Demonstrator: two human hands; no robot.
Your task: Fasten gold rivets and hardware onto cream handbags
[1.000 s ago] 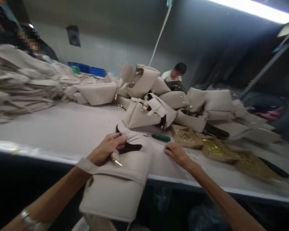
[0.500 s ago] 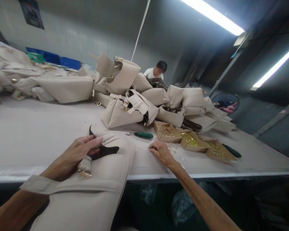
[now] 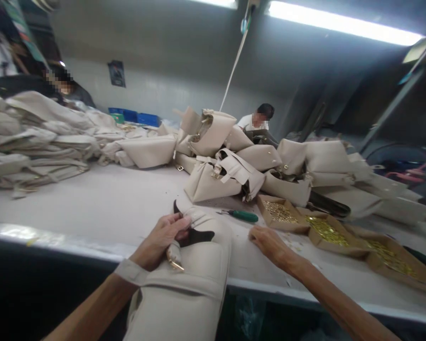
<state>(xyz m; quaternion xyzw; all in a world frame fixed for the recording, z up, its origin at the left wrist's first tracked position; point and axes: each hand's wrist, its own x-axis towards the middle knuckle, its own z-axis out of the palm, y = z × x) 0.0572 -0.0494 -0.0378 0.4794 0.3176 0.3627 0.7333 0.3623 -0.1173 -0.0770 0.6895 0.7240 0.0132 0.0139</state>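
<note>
where the near table edge runs across the view, a cream handbag lies half over it, with its upper part on the table and its lower part hanging below the edge. left hand: fingers clamped on the bag's top flap beside the dark opening. a cream strap crosses the wrist, and a small gold fitting shows just under the palm. right hand: palm down on the table, just right of the bag, fingers drawn close together (whether they pinch anything cannot be told). beyond the hands, a green-handled screwdriver lies flat on the table. to its right, three cardboard trays of gold hardware sit in a row, touching. behind these is a heap of cream bags, some tipped and some upright. far left is a stack of flat cream pieces. at the back wall are blue crates and a seated person.
</note>
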